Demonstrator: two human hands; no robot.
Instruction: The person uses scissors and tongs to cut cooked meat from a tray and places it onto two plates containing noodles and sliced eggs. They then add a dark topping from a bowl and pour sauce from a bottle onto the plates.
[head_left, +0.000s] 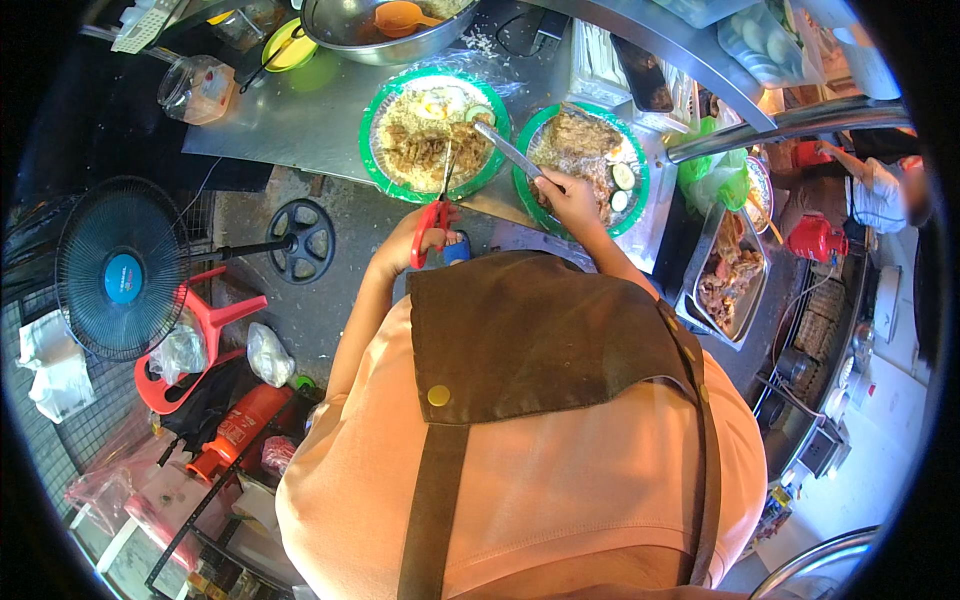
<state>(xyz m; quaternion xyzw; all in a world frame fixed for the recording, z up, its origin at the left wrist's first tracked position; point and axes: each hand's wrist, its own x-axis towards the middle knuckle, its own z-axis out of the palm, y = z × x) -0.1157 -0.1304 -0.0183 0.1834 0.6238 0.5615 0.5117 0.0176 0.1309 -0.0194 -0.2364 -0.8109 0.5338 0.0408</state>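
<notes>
My left hand (411, 238) is around the handles of red-handled scissors (429, 225). Their blades point into the left green-rimmed plate (369, 161), at chopped browned meat (420, 146) on rice. A fried egg (435, 103) and a cucumber slice (480, 113) lie on the far side of that plate. Metal tongs (514, 153) are in my right hand (574, 202), their tips at the meat's right edge. Beneath my right forearm is a second green-rimmed plate (643, 169), bearing rice, a piece of meat (581, 136) and cucumber slices (622, 177).
A steel bowl (352, 52) with an orange scoop (401, 19) stands at the back of the steel counter (300, 142). To the right are a tray of meat (727, 277) and a metal pole (795, 127). A fan (124, 274) stands left; another person (877, 191) is far right.
</notes>
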